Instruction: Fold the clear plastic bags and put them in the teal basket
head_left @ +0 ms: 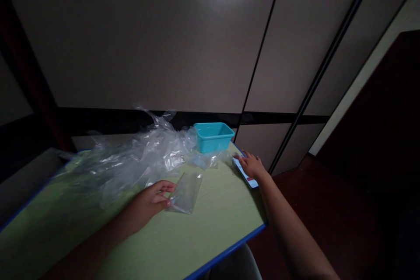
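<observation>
My left hand (151, 201) rests on the green table (203, 232), its fingertips pinching the near left edge of a small clear plastic bag (187, 191) that lies flat. My right hand (252, 165) reaches to the table's right edge, fingers spread flat on a small light-blue flat packet with a red mark (246, 176). Behind the small bag lies a large heap of crumpled clear plastic bags (131, 162).
A teal plastic bin (213, 136) stands at the table's far right corner, against the grey panelled wall. The table has a blue rim (226, 251). Dark floor lies to the right of the table.
</observation>
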`<action>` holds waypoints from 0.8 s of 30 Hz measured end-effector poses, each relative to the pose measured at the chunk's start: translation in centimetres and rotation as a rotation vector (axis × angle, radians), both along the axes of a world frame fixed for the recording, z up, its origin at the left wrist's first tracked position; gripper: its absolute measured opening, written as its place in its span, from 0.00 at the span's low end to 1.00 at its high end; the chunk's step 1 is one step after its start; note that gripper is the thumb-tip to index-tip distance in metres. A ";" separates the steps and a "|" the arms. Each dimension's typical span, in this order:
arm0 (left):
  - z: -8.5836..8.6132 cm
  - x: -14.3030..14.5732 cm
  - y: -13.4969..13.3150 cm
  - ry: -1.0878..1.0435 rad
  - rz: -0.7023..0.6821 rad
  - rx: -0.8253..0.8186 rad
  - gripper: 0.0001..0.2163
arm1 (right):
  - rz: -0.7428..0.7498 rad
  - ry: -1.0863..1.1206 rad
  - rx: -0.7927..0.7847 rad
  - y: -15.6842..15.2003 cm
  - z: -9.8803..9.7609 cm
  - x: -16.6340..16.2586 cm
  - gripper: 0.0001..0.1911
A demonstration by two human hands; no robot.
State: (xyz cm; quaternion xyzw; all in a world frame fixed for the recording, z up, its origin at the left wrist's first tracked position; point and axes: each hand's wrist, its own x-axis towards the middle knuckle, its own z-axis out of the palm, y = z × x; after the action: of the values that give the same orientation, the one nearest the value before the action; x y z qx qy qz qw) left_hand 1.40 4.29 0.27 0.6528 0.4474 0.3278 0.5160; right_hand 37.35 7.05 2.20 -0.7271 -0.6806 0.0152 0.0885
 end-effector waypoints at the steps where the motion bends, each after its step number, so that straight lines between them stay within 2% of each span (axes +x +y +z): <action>1: 0.0 0.0 0.0 -0.003 0.001 -0.004 0.17 | 0.001 0.003 0.009 0.0 -0.1 0.0 0.27; 7: 0.2 0.1 -0.1 -0.006 0.002 -0.013 0.17 | -0.050 0.099 0.095 0.0 -0.3 1.0 0.27; 11: 0.3 0.1 -0.1 -0.004 0.008 0.007 0.17 | -0.138 0.184 0.311 -0.5 0.7 1.5 0.28; 13: 0.2 0.1 -0.1 -0.003 0.007 0.021 0.17 | -0.110 0.171 0.432 -0.9 1.7 0.6 0.26; 15: 0.0 0.0 -0.1 -0.009 0.006 0.027 0.16 | 0.016 0.164 0.489 -1.4 2.8 -1.4 0.23; 18: -0.4 -0.1 -0.2 -0.051 -0.013 0.019 0.16 | 0.214 0.195 0.420 -1.8 4.1 -5.7 0.21; 21: -0.6 -0.1 -0.3 -0.090 -0.017 0.016 0.16 | 0.380 0.224 0.170 -1.3 4.8 -10.1 0.22; 24: -0.6 -0.1 -0.4 -0.116 -0.017 0.005 0.16 | 0.372 0.115 -0.054 0.0 4.9 -13.1 0.20</action>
State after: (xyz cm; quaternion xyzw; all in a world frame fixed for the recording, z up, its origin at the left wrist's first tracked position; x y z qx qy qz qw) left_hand 1.35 3.87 -0.34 0.6378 0.4103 0.3620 0.5420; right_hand 24.29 7.03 7.05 -0.5887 -0.7965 0.0910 0.1035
